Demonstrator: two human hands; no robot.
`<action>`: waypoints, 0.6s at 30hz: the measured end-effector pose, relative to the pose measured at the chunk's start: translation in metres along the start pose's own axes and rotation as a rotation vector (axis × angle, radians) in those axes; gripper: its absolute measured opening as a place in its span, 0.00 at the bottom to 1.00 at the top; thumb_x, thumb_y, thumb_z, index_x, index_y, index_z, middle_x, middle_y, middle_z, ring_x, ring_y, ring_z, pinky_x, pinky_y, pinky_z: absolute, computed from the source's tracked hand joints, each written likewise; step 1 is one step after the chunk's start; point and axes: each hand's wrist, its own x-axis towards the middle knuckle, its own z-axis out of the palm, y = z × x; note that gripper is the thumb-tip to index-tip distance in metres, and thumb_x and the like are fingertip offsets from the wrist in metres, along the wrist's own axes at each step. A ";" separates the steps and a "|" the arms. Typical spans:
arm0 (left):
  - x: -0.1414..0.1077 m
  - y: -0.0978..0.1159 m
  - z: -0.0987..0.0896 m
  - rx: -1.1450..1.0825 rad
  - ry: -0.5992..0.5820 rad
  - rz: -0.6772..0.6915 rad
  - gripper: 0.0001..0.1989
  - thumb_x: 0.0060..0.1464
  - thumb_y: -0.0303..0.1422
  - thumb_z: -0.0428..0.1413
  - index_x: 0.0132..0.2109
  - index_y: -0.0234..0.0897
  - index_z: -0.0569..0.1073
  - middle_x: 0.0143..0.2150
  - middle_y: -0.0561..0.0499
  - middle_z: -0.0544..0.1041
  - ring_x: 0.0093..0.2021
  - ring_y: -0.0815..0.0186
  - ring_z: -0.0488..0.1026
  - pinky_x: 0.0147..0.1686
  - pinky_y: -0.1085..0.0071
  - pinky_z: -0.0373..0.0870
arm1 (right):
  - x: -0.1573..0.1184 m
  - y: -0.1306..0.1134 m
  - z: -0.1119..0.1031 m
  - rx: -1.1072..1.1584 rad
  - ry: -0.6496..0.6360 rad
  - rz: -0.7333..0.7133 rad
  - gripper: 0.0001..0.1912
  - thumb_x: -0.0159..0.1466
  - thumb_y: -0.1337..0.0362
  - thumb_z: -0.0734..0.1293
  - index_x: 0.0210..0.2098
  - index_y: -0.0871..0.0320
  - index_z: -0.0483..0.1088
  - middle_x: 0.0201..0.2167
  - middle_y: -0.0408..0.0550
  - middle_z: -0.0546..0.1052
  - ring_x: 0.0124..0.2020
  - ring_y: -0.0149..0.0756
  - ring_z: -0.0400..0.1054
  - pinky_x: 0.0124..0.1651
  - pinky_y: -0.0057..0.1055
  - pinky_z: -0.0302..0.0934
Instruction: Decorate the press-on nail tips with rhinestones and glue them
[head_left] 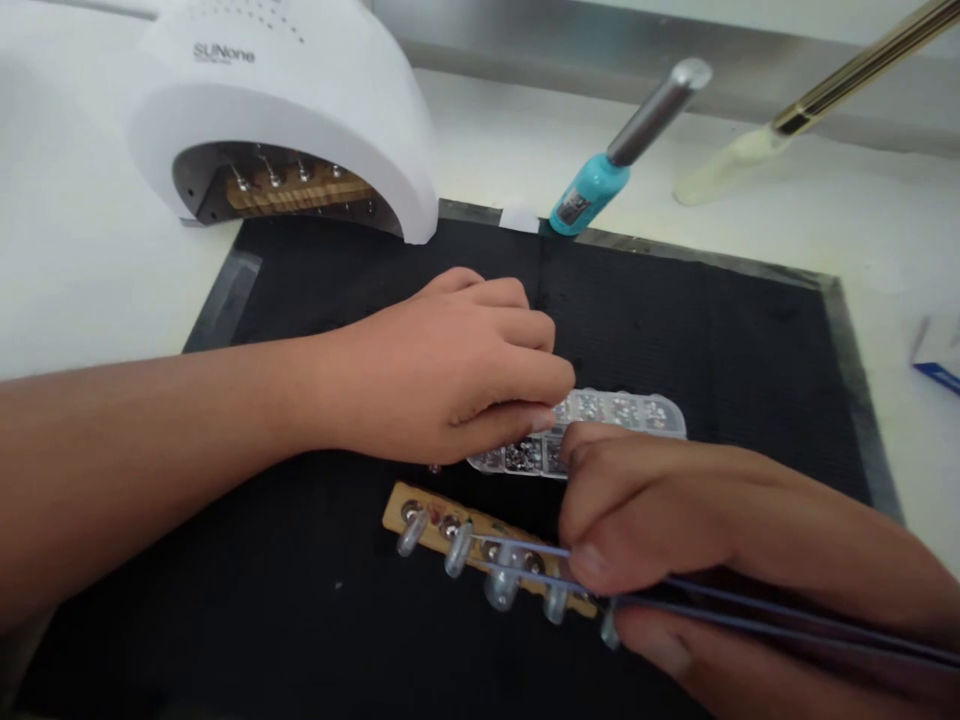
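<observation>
A clear compartment box (654,412) of small shiny stones lies on the black mat. My left hand (465,370) rests over its left part, fingers curled, thumb and index finger pressed together at the box edge. My right hand (660,510) holds purple tweezers (750,622) between thumb and fingers, its knuckles against the box's front. The tweezers' two tips reach left, apart, over a wooden strip (399,505) that bears several clear nail tips (504,580) on round metal holders. Whether anything sits between the tips cannot be made out.
A white lamp (300,100) stands at the back left with another wooden strip (300,192) inside. Behind the mat (637,320) are a turquoise bottle (590,195) with a silver cap and a gold-handled item (795,115). A blue and white object (937,360) lies far right.
</observation>
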 end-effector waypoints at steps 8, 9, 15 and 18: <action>0.000 -0.001 -0.001 -0.016 -0.007 0.008 0.12 0.67 0.33 0.48 0.37 0.38 0.73 0.41 0.48 0.77 0.47 0.56 0.70 0.49 0.57 0.59 | 0.004 0.002 -0.004 0.059 -0.036 0.063 0.06 0.63 0.72 0.69 0.38 0.55 0.73 0.32 0.41 0.78 0.33 0.26 0.75 0.39 0.22 0.71; 0.000 -0.001 -0.001 -0.018 -0.004 0.007 0.12 0.67 0.33 0.48 0.37 0.38 0.73 0.41 0.48 0.77 0.46 0.56 0.70 0.48 0.57 0.59 | 0.005 0.002 -0.003 0.064 -0.038 0.083 0.07 0.62 0.73 0.69 0.38 0.56 0.73 0.31 0.40 0.78 0.32 0.25 0.74 0.39 0.21 0.70; 0.001 -0.001 0.001 -0.021 0.013 0.010 0.11 0.66 0.32 0.48 0.36 0.37 0.73 0.40 0.49 0.77 0.46 0.57 0.70 0.48 0.58 0.58 | 0.011 -0.001 -0.001 0.072 -0.049 0.172 0.04 0.62 0.71 0.69 0.36 0.57 0.74 0.28 0.39 0.77 0.27 0.24 0.71 0.29 0.20 0.66; 0.000 -0.001 0.001 -0.026 0.015 0.009 0.11 0.66 0.32 0.49 0.36 0.37 0.73 0.40 0.49 0.77 0.46 0.57 0.70 0.49 0.57 0.58 | 0.012 -0.003 -0.003 0.080 -0.072 0.182 0.04 0.63 0.71 0.68 0.34 0.56 0.73 0.26 0.37 0.76 0.25 0.23 0.69 0.29 0.20 0.65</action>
